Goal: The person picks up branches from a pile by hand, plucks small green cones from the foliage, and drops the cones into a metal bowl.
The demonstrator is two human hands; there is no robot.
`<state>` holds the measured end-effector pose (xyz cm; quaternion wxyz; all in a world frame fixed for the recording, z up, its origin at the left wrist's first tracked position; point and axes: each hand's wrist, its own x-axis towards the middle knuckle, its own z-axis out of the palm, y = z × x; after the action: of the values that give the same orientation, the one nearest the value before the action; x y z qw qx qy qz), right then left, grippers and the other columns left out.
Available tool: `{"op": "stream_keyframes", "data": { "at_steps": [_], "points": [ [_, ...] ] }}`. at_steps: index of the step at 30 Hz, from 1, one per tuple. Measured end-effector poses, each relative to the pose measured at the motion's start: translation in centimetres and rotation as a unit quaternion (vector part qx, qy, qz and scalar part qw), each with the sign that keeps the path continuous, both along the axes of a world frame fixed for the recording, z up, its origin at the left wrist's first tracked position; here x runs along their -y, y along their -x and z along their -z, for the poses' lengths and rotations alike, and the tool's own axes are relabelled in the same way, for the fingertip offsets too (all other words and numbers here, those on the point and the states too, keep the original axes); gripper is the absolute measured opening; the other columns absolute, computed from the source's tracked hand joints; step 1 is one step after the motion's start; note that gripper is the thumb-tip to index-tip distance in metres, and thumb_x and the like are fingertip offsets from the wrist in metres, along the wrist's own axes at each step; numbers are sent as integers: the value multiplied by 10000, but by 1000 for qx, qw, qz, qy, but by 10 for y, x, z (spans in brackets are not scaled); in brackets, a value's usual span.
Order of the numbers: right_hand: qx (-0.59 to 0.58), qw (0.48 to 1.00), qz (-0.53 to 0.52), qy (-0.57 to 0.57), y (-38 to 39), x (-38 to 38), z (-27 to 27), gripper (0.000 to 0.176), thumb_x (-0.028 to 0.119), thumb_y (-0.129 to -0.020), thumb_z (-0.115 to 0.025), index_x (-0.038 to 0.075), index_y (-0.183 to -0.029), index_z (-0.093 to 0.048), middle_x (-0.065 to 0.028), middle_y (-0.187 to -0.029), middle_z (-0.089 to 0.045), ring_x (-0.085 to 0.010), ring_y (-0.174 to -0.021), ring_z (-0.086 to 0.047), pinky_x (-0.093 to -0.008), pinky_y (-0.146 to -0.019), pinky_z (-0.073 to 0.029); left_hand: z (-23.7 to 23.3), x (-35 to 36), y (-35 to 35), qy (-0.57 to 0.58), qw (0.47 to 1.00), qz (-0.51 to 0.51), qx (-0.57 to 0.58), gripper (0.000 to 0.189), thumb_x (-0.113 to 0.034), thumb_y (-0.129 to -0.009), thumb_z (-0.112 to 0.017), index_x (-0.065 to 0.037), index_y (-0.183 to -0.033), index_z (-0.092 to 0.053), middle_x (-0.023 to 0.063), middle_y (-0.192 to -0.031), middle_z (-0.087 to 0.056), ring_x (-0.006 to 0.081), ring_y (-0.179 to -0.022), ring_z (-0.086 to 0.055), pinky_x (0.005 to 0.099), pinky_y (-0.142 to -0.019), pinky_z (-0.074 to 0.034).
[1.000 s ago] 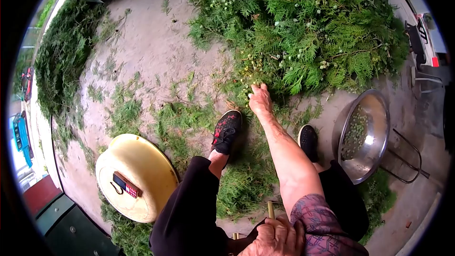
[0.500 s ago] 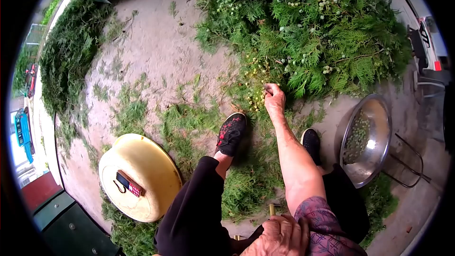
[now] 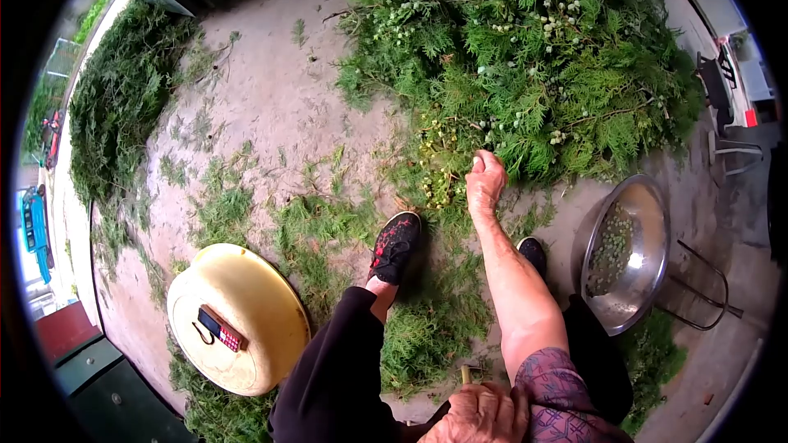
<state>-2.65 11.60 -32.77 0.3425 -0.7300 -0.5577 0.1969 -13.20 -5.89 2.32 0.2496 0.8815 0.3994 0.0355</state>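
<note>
My right hand (image 3: pixel 486 180) reaches forward over the lower edge of a heap of green conifer branches (image 3: pixel 574 90). Its fingers are pinched together, and whatever is between them is too small to make out. Just left of it lies a patch of yellowish sprigs with small cones (image 3: pixel 442 168). Close to my body, my left hand (image 3: pixel 480 414) is curled beside the patterned right sleeve. The end of a yellowish stick (image 3: pixel 466 374) shows just above its knuckles; what the fingers grip is hidden.
A metal basin (image 3: pixel 628 254) with small green cones stands tilted at right, beside a bent metal frame (image 3: pixel 706 287). An upturned yellow tub (image 3: pixel 238 320) bears a mobile phone (image 3: pixel 222 328). More branches (image 3: pixel 127 98) lie at far left; loose sprigs surround my shoes (image 3: pixel 396 246).
My right hand has shifted slightly right and down, away from the yellowish sprigs. The whole view has tilted a little. My left hand stays curled near the sleeve.
</note>
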Motion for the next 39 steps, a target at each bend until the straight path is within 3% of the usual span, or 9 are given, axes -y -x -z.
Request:
{"op": "stream_keyframes", "data": {
  "at_steps": [4,9,23,24,26,32,34,36,39],
  "points": [
    [80,997,-3,-14,0,-46,-1,174,106,-800,-557,0,-935,-588,-156,-877,-576,-334,-807,-562,-395,-731,-457,-2,-8,8,35,999,9,-18,421,-185,-716,-481,91,-1027,-553,157,-839,-572,238,-746,-522,310,-646,-407],
    [107,959,-71,253,3,-86,7,216,279,-770,-612,64,-775,-631,-176,-875,-613,-350,-819,-591,-421,-693,-476,-2,-20,16,-4,999,15,-33,408,-186,-716,-486,87,-1011,-556,179,-853,-581,243,-724,-531,312,-619,-415],
    [62,990,-101,82,-38,29,-88,105,129,-739,-593,30,-734,-629,-172,-693,-600,-354,-663,-578,-411,-621,-454,14,-3,0,11,1000,-8,-1,367,-155,-699,-522,30,-1016,-537,69,-738,-539,184,-683,-548,274,-573,-421],
    [53,991,-103,67,-43,37,-101,95,117,-742,-586,34,-735,-630,-173,-684,-597,-354,-654,-576,-408,-612,-452,16,-3,-2,-31,998,-45,32,174,-138,-676,-540,6,-772,-558,51,-640,-528,172,-602,-522,283,-532,-384],
    [37,994,-98,42,-52,51,-125,96,122,-741,-591,34,-739,-631,-174,-684,-594,-350,-642,-575,-401,-600,-450,14,-3,-3,-8,999,-27,-19,298,-125,-701,-529,25,-958,-553,63,-701,-536,187,-667,-546,290,-592,-424],
    [-97,994,-42,2,-68,87,-193,115,128,-769,-603,18,-783,-631,-163,-649,-591,-305,-571,-562,-358,-562,-442,31,-20,2,-37,978,-195,69,140,-146,-785,-545,-19,-729,-522,140,-743,-596,322,-684,-594,380,-581,-479],
    [-145,986,-67,-42,-64,99,-230,135,123,-790,-599,-9,-798,-626,-96,-603,-581,-184,-514,-529,-302,-514,-421,19,-36,1,90,944,-301,103,199,-189,-800,-568,9,-787,-554,137,-803,-619,296,-738,-598,375,-644,-474],
    [-285,958,-26,25,-53,116,-278,129,115,-816,-580,-7,-815,-622,-21,-575,-538,-100,-496,-481,-254,-466,-387,30,-39,-8,233,759,-408,450,262,-237,-827,-574,16,-894,-577,105,-873,-629,225,-805,-584,351,-720,-446],
    [-345,937,-56,15,-43,140,-310,116,100,-834,-568,-7,-829,-613,9,-576,-508,-63,-488,-441,-224,-439,-357,32,-49,-18,386,528,-440,615,292,-312,-833,-591,-52,-962,-565,74,-946,-617,183,-889,-561,315,-793,-410]
  ]
}}
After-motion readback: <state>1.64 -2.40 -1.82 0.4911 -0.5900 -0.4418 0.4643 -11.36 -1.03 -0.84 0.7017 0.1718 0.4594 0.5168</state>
